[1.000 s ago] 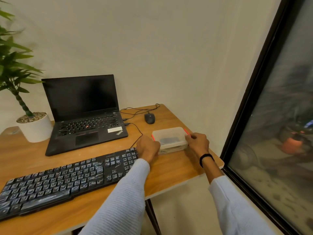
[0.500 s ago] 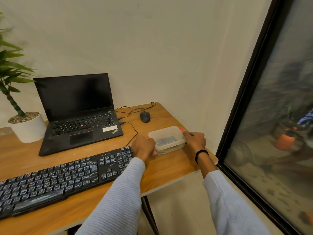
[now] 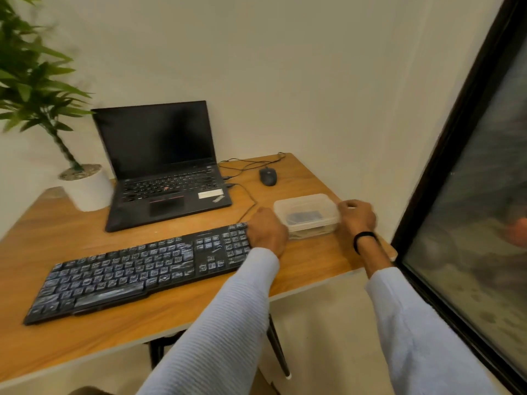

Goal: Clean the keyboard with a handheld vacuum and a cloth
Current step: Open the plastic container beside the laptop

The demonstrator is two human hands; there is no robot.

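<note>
Both hands on the box (image 3: 308, 215) now, right of centre in the frame, near the right edge of the surface (image 3: 71, 232). Left hand (image 3: 266, 232) is curled against its left end, right hand (image 3: 358, 218) curled round its right end. Each grip looks closed on the box, and the lid's on. Through the clear lid there's something flat and grey-blue inside. Can't tell what; it could well be the cloth. No vacuum anywhere in view.

The keyboard (image 3: 137, 269) lies lower left to centre, angled across the near side of the surface, its keys streaked pale. The left hand sits right at its right end.

So cleaning proper hasn't begun. This reads as the fetch-the-kit step, getting that box open. Next move, I'd say: free the lid at both ends together and lift it straight up. Hold the base down so the light box doesn't slide off that nearby edge.

Around it: open laptop (image 3: 165, 166) behind the keyboard, screen dark. Mouse (image 3: 268, 176) beyond the box. A thin cable (image 3: 251, 198) runs from the laptop down towards the left hand, close enough to snag. White pot (image 3: 88, 192) with a plant at upper left, well apart. A dark window frame (image 3: 450, 149) fills the right side.
</note>
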